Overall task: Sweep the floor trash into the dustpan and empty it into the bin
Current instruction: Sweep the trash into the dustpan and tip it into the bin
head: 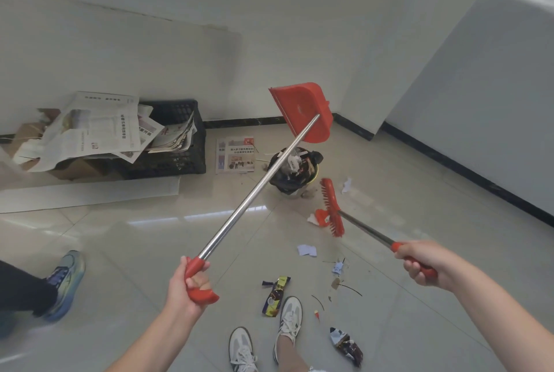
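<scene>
Above the bin [286,184], at mid-frame, the red dustpan [302,110] is held clear of the floor [150,251]. Its metal shaft [248,200] runs down and left across the front of the bin to a red grip. The left hand [192,284] is curled tightly round that grip.

The bin is lined with a black bag and is full of mixed rubbish to the rim. It stands on the floor near the wall corner.

The right hand [419,263] is closed round the red grip of the broom [331,206]. The red broom head sits low, just right of the bin, beside a crumpled white tissue [312,218].

Loose trash lies on the tiles between the bin and the person's white shoes [242,347]:
- a white paper scrap [306,250]
- a dark snack wrapper [274,295]
- a second wrapper [346,346] at lower right
- a crumpled paper [346,185] right of the bin
- small twigs and fragments.

A printed leaflet [235,154] lies flat, left of the bin. Further left, a black crate [177,137] holds newspapers [96,128] that spill over cardboard. A white board [90,194] lies flat before it. Another person's sports shoe [64,281] shows at the left edge.
</scene>
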A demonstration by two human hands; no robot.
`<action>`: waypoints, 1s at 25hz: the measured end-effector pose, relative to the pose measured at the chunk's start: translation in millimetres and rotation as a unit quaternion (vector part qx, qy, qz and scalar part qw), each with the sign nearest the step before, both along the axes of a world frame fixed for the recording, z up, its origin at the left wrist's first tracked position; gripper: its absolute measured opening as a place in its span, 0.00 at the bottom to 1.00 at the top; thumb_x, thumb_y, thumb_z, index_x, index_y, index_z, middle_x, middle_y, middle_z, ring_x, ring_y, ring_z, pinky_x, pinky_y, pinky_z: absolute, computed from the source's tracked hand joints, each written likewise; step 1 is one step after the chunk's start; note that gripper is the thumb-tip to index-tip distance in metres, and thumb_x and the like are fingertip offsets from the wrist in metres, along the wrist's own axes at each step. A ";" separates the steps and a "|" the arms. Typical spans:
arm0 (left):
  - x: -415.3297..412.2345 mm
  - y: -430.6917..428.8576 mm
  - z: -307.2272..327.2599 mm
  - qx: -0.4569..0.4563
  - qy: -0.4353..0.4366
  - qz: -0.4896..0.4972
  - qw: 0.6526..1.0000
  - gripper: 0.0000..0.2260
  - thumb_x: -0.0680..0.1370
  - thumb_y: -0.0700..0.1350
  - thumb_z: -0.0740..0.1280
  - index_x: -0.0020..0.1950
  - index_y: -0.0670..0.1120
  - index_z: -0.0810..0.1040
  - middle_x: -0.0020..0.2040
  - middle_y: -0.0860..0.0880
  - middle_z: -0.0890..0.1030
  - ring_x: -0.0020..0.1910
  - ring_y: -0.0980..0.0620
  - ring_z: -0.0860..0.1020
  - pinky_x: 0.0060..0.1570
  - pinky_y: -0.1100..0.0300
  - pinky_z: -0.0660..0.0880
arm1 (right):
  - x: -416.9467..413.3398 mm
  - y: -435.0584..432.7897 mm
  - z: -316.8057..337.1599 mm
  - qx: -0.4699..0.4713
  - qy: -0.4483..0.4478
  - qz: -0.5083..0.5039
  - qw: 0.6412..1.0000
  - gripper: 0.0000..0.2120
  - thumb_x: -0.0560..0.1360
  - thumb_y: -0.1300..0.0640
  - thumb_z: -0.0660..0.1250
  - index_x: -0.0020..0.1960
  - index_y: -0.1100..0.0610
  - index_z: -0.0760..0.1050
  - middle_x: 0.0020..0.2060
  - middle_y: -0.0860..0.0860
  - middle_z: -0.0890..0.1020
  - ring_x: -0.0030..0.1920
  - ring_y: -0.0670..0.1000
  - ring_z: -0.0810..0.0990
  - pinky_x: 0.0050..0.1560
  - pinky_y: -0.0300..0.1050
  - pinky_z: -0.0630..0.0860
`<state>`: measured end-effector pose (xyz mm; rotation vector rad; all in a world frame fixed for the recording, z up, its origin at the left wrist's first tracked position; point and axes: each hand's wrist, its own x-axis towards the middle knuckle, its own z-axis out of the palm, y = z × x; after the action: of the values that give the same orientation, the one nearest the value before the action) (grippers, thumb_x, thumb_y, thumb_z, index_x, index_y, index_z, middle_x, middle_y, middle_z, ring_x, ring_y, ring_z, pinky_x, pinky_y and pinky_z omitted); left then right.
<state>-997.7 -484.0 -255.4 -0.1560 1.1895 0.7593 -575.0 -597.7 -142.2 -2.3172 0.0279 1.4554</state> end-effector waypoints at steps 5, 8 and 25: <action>-48.8 59.0 50.2 0.118 0.098 -0.074 0.985 0.25 0.80 0.60 0.57 0.41 0.38 0.71 0.16 0.55 0.59 0.13 0.61 0.58 0.19 0.72 0.52 | 20.0 -10.8 28.2 0.012 -0.010 -0.002 1.000 0.09 0.74 0.67 0.64 0.52 0.58 0.75 0.22 0.52 0.68 0.15 0.44 0.64 0.17 0.30 0.62; -78.8 101.2 102.3 0.238 0.201 -0.142 0.940 0.24 0.77 0.60 0.64 0.35 0.40 0.77 0.18 0.54 0.60 0.15 0.59 0.59 0.19 0.71 0.55 | 49.1 -14.2 54.3 -0.003 -0.033 0.014 0.999 0.09 0.74 0.66 0.65 0.54 0.60 0.75 0.23 0.52 0.68 0.15 0.45 0.63 0.17 0.30 0.62; 51.8 72.5 109.1 0.452 0.537 -0.627 0.338 0.26 0.74 0.69 0.60 0.31 0.48 0.70 0.29 0.52 0.73 0.32 0.51 0.73 0.29 0.58 0.63 | 31.1 -79.7 71.5 -0.060 -0.005 0.151 0.987 0.17 0.73 0.66 0.62 0.55 0.46 0.74 0.22 0.51 0.68 0.19 0.46 0.63 0.22 0.31 0.60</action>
<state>-945.9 -411.4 -146.2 2.3525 1.3314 -0.2001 -543.9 -677.4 -70.8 -2.5105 -0.2559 1.6235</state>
